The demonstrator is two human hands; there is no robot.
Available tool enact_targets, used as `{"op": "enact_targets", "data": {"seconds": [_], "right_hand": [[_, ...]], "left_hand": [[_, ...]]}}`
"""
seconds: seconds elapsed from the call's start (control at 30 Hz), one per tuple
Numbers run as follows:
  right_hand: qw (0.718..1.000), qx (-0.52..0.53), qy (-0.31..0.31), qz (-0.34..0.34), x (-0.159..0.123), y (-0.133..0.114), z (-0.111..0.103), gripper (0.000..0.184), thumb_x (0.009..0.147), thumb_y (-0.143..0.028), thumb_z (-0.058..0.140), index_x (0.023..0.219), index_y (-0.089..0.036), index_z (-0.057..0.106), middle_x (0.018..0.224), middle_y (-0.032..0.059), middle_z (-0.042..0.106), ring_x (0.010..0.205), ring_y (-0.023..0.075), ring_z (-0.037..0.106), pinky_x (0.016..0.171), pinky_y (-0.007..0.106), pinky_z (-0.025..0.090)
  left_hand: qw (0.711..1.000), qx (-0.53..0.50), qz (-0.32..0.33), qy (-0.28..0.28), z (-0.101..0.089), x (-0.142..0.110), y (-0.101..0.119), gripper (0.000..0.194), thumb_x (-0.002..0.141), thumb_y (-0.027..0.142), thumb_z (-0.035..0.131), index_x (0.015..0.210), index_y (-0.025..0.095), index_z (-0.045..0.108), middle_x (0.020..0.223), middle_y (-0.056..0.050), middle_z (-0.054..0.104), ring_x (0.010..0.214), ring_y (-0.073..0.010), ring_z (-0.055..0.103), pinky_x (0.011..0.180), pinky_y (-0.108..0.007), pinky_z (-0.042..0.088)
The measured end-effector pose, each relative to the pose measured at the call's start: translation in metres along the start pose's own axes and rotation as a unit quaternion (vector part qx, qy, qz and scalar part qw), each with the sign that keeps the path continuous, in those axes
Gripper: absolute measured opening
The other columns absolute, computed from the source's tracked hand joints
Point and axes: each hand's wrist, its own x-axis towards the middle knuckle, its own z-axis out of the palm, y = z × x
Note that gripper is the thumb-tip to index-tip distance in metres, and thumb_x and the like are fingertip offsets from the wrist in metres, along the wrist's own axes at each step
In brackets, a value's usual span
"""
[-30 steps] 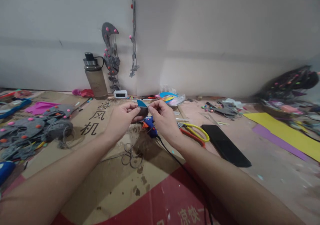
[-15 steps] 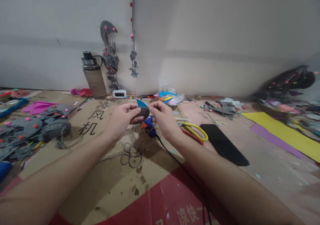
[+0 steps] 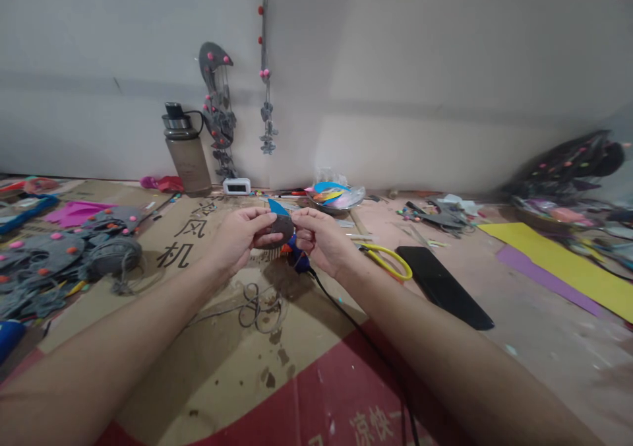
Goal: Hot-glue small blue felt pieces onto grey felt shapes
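Between my hands is a dark grey felt piece [image 3: 283, 230] with a pointed blue piece [image 3: 277, 208] at its upper edge. My left hand [image 3: 243, 235] pinches its left side between thumb and fingers. At the right edge, the thumb and fingertips of my right hand [image 3: 321, 235] are closed on the same felt piece. A blue glue gun [image 3: 299, 256] with an orange part lies just below and behind it, partly hidden. Its black cord [image 3: 341, 309] runs toward me. Loose grey yarn [image 3: 258, 309] lies on the cardboard [image 3: 208, 360] under my hands.
Yellow-handled scissors [image 3: 390, 261] and a black phone [image 3: 440, 284] lie right of my right wrist. Grey felt pieces with pompoms and a yarn ball [image 3: 113, 254] are at left. A bottle [image 3: 186, 152], a white digital clock [image 3: 237, 187] and a dish [image 3: 346, 200] stand along the wall.
The felt piece has turned so more of its flat face shows. My right hand has shifted slightly down and right, covering the red scissor handle.
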Motion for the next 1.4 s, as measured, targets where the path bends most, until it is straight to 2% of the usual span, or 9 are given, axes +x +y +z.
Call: {"op": "enact_targets", "data": {"seconds": [0.27,0.53,0.77,0.87,1.07,1.23,1.4], "right_hand": [[1.0,0.015,-0.021,0.011,-0.001,0.0,-0.001,0.023,0.059,-0.023,0.072,0.069,-0.017,0.052,0.056,-0.009,0.037,0.045,0.0016,0.022,0.041,0.017,0.013],[0.999,0.011,-0.031,-0.034,-0.005,0.004,0.002,0.023,0.063,-0.023,0.069,0.078,-0.021,0.051,0.054,-0.0106,0.033,0.044,0.0032,0.022,0.04,0.016,0.014],[0.998,-0.024,-0.022,-0.05,-0.008,0.002,0.007,0.021,0.061,-0.026,0.069,0.073,-0.02,0.053,0.058,-0.0087,0.041,0.044,0.0031,0.024,0.039,0.017,0.015],[0.996,-0.05,-0.013,-0.066,-0.008,0.002,0.005,0.018,0.064,-0.028,0.068,0.074,-0.02,0.055,0.06,-0.0082,0.042,0.045,0.0034,0.026,0.04,0.017,0.018],[0.981,-0.141,-0.016,-0.135,-0.005,0.006,-0.001,0.017,0.071,-0.033,0.066,0.082,-0.022,0.059,0.072,-0.0051,0.052,0.055,0.0065,0.039,0.047,0.019,0.032],[0.965,-0.196,0.004,-0.176,-0.008,0.006,0.001,0.015,0.072,-0.031,0.066,0.083,-0.023,0.059,0.075,-0.0038,0.054,0.063,0.0094,0.045,0.053,0.021,0.035],[0.959,-0.203,-0.009,-0.2,-0.011,0.007,0.001,0.012,0.076,-0.031,0.062,0.084,-0.024,0.057,0.08,-0.0023,0.057,0.067,0.0112,0.049,0.056,0.022,0.037]], "left_hand": [[1.0,-0.012,-0.021,-0.009,-0.004,0.002,-0.002,0.009,0.071,0.02,0.068,0.071,0.013,0.064,0.071,-0.002,0.064,0.059,-0.008,0.059,0.065,-0.025,0.057],[0.998,-0.053,-0.036,0.014,-0.005,0.002,-0.003,0.006,0.068,0.015,0.069,0.069,0.012,0.064,0.067,-0.001,0.06,0.057,-0.007,0.054,0.062,-0.024,0.058],[0.998,-0.049,-0.037,0.007,-0.006,0.002,-0.003,0.004,0.069,0.016,0.068,0.069,0.014,0.065,0.066,-0.001,0.061,0.058,-0.0078,0.055,0.063,-0.024,0.058],[0.998,-0.053,-0.042,0.015,-0.004,0.001,-0.002,0.003,0.07,0.016,0.067,0.071,0.014,0.066,0.069,-0.002,0.063,0.059,-0.0085,0.056,0.063,-0.023,0.058],[0.996,-0.074,-0.049,0.016,-0.004,0.002,-0.002,0.003,0.072,0.015,0.067,0.073,0.014,0.068,0.071,-0.003,0.065,0.06,-0.0085,0.058,0.063,-0.022,0.058],[0.993,-0.098,-0.067,0.025,-0.001,0.001,-0.001,0.002,0.072,0.013,0.066,0.071,0.015,0.067,0.073,-0.004,0.067,0.061,-0.0093,0.06,0.063,-0.021,0.057],[0.99,-0.118,-0.078,0.03,0.002,0.0,0.001,0.006,0.074,0.01,0.063,0.078,0.011,0.068,0.074,-0.005,0.067,0.062,-0.0093,0.062,0.06,-0.02,0.058]]}}
